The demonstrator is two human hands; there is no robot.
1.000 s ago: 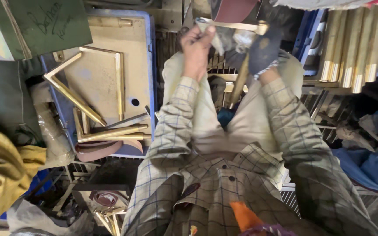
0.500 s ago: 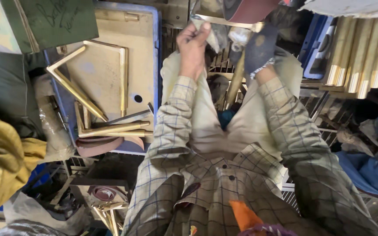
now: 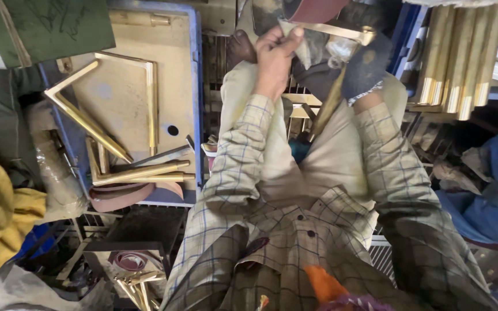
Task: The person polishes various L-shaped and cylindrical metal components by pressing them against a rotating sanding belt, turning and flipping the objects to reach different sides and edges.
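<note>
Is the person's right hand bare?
No, the right hand wears a dark glove while gripping the brass piece; the left hand is bare.

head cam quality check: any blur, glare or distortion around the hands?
Head view: wide-angle bending stretches the edges. The left hand and gloved right hand are slightly soft at the top. The brass piece they hold shows small glints, and the brass rods shine brightly at their ends. The lower corners are dim and shadowed.

Checked long-sleeved shirt, beige trousers (dark glove [image 3: 364, 72] on right).

sanding belt [image 3: 312, 8] cut off at top edge
</note>
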